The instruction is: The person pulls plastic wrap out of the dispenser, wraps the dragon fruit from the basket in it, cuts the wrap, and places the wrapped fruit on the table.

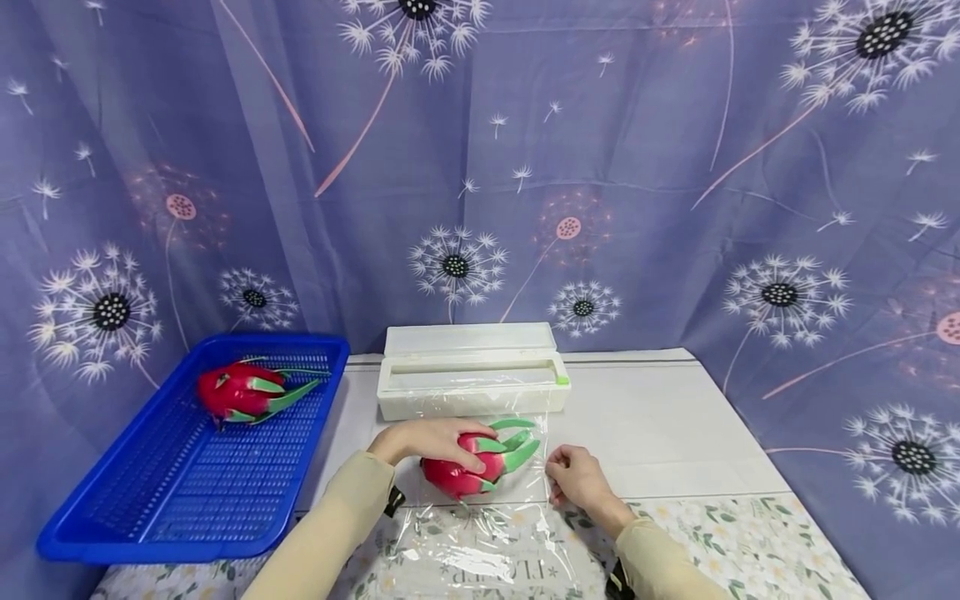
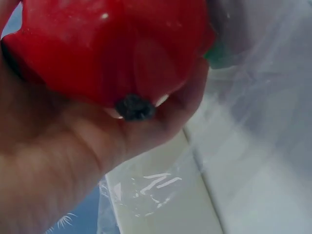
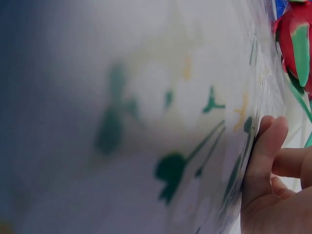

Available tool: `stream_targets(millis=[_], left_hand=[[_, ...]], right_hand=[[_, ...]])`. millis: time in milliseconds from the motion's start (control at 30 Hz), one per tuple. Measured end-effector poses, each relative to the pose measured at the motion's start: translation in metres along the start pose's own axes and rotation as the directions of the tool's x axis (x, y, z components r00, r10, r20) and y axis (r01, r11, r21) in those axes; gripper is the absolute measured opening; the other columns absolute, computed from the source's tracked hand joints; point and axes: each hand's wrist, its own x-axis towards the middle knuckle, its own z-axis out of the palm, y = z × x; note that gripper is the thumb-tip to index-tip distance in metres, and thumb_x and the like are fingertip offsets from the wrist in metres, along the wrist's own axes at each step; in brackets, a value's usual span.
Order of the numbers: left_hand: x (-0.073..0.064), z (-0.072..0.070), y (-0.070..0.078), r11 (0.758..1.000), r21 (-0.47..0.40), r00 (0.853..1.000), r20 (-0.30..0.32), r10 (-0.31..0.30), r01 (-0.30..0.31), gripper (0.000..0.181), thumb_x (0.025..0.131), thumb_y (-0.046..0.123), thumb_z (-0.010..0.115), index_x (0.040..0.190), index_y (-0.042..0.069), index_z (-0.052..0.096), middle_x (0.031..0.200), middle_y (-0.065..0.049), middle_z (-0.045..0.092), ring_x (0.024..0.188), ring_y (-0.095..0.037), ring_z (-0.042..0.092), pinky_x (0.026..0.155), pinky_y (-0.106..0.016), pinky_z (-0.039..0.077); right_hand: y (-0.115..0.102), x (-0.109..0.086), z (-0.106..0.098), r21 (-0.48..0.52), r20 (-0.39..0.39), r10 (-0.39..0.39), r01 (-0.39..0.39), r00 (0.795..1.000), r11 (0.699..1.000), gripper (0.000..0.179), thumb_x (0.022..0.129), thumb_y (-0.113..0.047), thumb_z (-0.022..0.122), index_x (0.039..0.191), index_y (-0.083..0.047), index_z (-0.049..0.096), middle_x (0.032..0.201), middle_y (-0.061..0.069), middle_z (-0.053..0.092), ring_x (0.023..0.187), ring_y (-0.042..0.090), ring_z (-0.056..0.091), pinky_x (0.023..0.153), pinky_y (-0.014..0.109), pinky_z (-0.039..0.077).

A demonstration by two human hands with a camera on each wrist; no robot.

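In the head view a red dragon fruit (image 1: 450, 477) with green leaf tips lies on a sheet of clear cling film (image 1: 480, 533). My left hand (image 1: 435, 442) grips it from above, fingers and thumb spread round its body. The left wrist view shows the fruit's dark stem end (image 2: 135, 107) close to the palm. To the right of the fruit, my right hand (image 1: 577, 479) has curled fingers at the film's right edge. In the right wrist view the film (image 3: 274, 92) reaches its fingertips, which appear to pinch it. The film runs from a white dispenser box (image 1: 472, 406) behind.
A blue plastic basket (image 1: 172, 550) stands at the left with another dragon fruit (image 1: 240, 392) in it. The dispenser's lid (image 1: 468, 337) is raised at the back. A floral cloth (image 1: 720, 542) covers the front of the table. Dandelion-print curtains (image 1: 637, 167) surround the table.
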Motion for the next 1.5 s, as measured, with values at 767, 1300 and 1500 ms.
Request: stream_targets(millis=[767, 1300, 1500], left_hand=[[0.001, -0.005, 0.011, 0.996, -0.018, 0.995, 0.056, -0.084, 0.086, 0.068, 0.080, 0.051, 0.075, 0.140, 0.030, 0.053, 0.137, 0.003, 0.051, 0.128, -0.021, 0.043, 0.098, -0.044, 0.043], [-0.038, 0.016, 0.005, 0.947, 0.315, 0.844, -0.490, 0.216, -0.059, 0.055, 0.093, 0.040, 0.066, 0.139, 0.014, 0.054, 0.137, -0.004, 0.052, 0.127, -0.023, 0.048, 0.102, -0.046, 0.041], [-0.088, 0.027, 0.004, 0.900, 0.417, 0.810, -0.480, 0.336, -0.127, 0.020, 0.093, 0.027, 0.068, 0.109, 0.015, 0.070, 0.106, 0.007, 0.062, 0.099, -0.011, 0.059, 0.085, -0.035, 0.052]], right_hand=[[0.000, -0.001, -0.001, 0.055, 0.064, -0.004, 0.000, 0.998, 0.998, 0.006, 0.092, 0.001, 0.056, 0.087, 0.001, 0.057, 0.064, 0.009, 0.055, 0.046, 0.017, 0.057, 0.045, 0.034, 0.053], [-0.006, -0.020, -0.034, -0.053, 0.251, -0.058, 0.073, 0.966, 0.996, 0.017, 0.100, -0.016, 0.055, 0.105, 0.000, 0.057, 0.077, 0.009, 0.059, 0.057, 0.019, 0.058, 0.049, 0.033, 0.050], [-0.007, -0.046, -0.052, -0.317, 0.385, -0.437, 0.561, 0.813, 0.764, 0.014, 0.091, -0.011, 0.067, 0.083, -0.018, 0.057, 0.067, -0.012, 0.052, 0.056, 0.000, 0.047, 0.048, 0.020, 0.041]])
